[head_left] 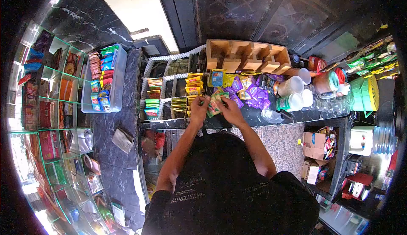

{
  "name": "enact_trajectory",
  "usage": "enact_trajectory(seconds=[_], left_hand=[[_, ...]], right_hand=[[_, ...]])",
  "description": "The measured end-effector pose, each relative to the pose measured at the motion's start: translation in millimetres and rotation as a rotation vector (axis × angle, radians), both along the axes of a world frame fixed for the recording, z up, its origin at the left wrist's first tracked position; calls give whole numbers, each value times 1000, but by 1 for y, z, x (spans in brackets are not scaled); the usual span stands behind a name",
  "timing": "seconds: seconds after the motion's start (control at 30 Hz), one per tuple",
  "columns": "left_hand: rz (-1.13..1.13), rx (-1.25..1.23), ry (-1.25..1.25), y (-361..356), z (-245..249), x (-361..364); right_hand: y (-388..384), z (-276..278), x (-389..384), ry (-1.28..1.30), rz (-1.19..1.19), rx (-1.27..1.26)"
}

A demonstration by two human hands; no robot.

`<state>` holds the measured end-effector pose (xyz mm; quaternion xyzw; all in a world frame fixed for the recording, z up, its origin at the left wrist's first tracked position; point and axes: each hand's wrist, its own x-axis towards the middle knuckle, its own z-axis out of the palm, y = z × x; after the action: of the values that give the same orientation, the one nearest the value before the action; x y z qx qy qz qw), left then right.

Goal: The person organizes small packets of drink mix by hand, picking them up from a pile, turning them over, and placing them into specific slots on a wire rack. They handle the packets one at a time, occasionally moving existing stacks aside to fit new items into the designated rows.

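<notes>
A: What crowds the black counter (pixel 254 116)?

B: A wooden compartment rack (pixel 232 64) sits along its back edge. A partitioned tray (pixel 147 68) of upright sachets fills the left end. Toward the right end stand jars (pixel 290 86), with a green bucket (pixel 359 94) beyond them.

A: Anything in the way of the hands?

B: A heap of purple packets (pixel 256 93) lies just beside the right hand (pixel 231 111), taking up space between it and the rack.

A: And the materials?

B: The counter is dark, and so is its front edge. The rack is bare wood with squared openings; the tray has white, ridged rims. The packets are crinkled and shiny, the jars round and plastic-looking.

A: How are the hands set?

B: Fingers drawn together, both pinching a green sachet (pixel 215 105): the left hand (pixel 198 109) at its left side, the right at the other.

A: Where is it exactly?

B: Near the counter's front edge, left of the middle. Whether it touches the surface, I can't tell.
</notes>
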<state>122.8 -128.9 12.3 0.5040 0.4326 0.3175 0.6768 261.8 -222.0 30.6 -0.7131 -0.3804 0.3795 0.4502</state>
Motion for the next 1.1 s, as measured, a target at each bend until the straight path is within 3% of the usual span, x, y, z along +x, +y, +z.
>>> enact_trajectory(seconds=[0.07,0.17,0.23,0.27,0.33,0.47,0.57,0.67,0.73,0.87,0.93,1.1], left_hand=[[0,64,12,0,5,1],[-38,92,113,0,-1,1],[73,-135,-39,-3,4,7],[73,-133,-39,-5,7,7],[71,-345,-234,-10,29,5],[-132,-387,-271,1,5,-4],[-106,-448,-357,3,2,-6],[87,-400,-438,12,-11,-9],[120,-400,-479,14,-9,-13],[199,-508,-486,12,7,-13],[195,-521,-499,12,9,-12],[149,-502,-514,11,9,-17]], right_hand=[[2,6,-2,84,26,49],[1,-5,0,-144,133,-19],[4,-5,-1,-72,94,-1],[5,-5,-2,-72,94,1],[7,-1,-2,159,-61,-12],[6,7,0,264,-42,-12],[8,5,7,213,-6,-54],[9,-32,23,386,-157,26],[7,-52,30,-269,-151,-56],[-6,-67,17,-367,32,-231],[-6,-63,0,-544,4,-381],[1,-66,0,-543,-232,-285]])
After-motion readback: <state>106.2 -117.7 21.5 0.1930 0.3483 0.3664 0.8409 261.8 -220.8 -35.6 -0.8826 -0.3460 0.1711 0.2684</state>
